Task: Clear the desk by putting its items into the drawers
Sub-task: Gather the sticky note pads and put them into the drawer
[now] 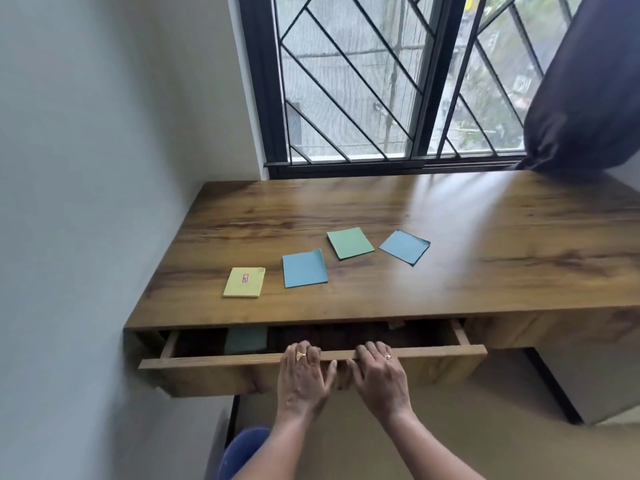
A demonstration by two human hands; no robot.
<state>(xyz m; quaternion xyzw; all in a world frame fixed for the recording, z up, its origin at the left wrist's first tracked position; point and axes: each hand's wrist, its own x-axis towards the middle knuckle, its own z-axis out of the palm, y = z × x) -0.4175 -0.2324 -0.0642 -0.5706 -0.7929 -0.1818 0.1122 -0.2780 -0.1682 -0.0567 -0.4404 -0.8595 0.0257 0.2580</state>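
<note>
Several sticky-note pads lie on the wooden desk (450, 237): a yellow pad (244, 282) at the left, a blue pad (304, 269), a green pad (350, 243) and another blue pad (404, 247) further right. Below the desktop the drawer (207, 372) is pulled partly out, and a dull green pad (246, 341) shows inside at its left. My left hand (304, 375) and my right hand (379, 374) grip the top edge of the drawer front side by side, fingers curled over into the drawer.
A grey wall runs along the desk's left side. A barred window (381, 81) stands behind the desk, with a dark curtain (585, 84) hanging at the back right corner. A white cabinet (588, 382) stands under the desk's right end.
</note>
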